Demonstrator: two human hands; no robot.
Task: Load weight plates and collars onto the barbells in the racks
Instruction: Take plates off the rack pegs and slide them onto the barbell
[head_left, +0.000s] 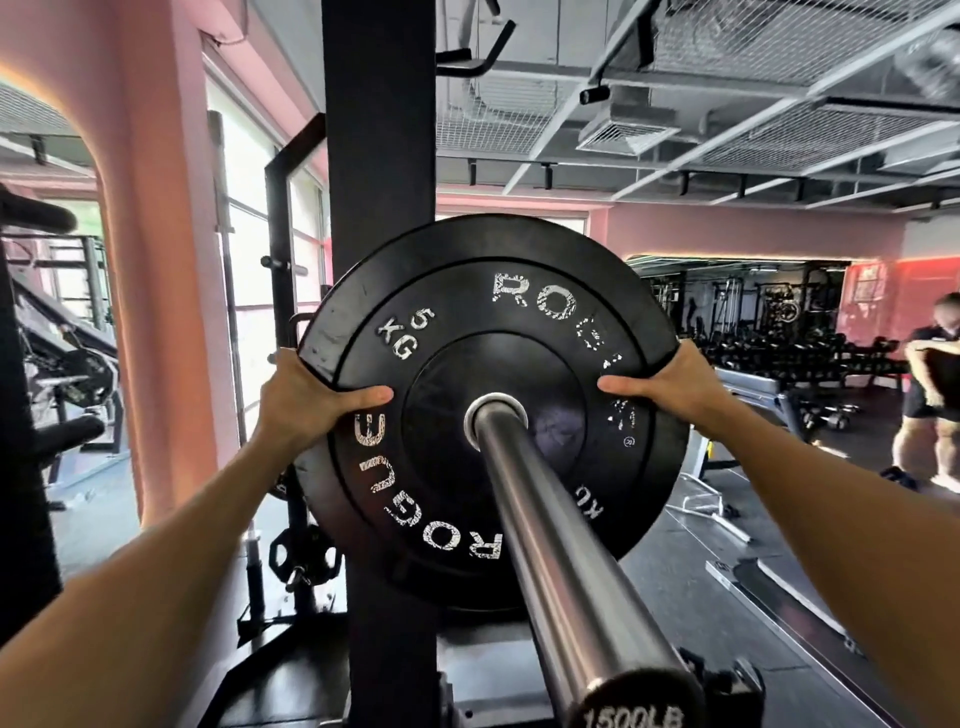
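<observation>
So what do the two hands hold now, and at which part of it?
Both hold the black 5 KG plate on the barbell sleeve. The left hand grips its left rim and the right hand its right rim, thumbs on the front face.

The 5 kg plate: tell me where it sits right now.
In the head view the 5 kg plate is centre frame, threaded on the barbell sleeve before the black rack upright, gripped by the left hand and right hand.
</observation>
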